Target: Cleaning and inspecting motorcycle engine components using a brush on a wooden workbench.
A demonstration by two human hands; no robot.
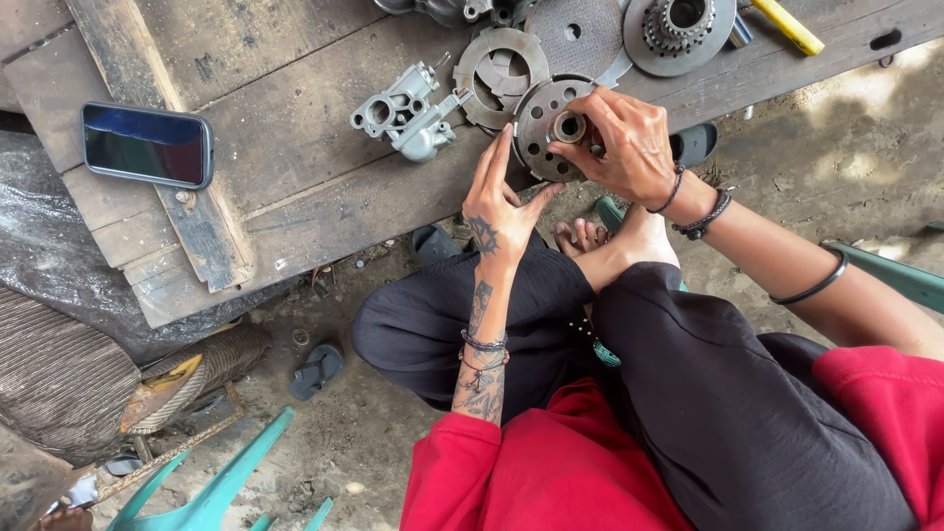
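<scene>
A round metal disc with several holes [539,126] rests at the near edge of a wooden plank table [295,197]. My right hand [624,147] lies over its right side, fingertips pinching a small ring-shaped hub [569,127] at its centre. My left hand [500,197] props the disc's lower left edge with straightened fingers, thumb spread toward its bottom rim. Both forearms wear dark bracelets, and my crossed legs in black trousers are below.
A grey cast metal housing [408,113] lies left of the disc. Behind it sit a slotted plate [500,74], a flat round disc [580,34] and a geared hub [678,29]. A smartphone [147,145] lies far left, a yellow-handled tool [787,25] top right.
</scene>
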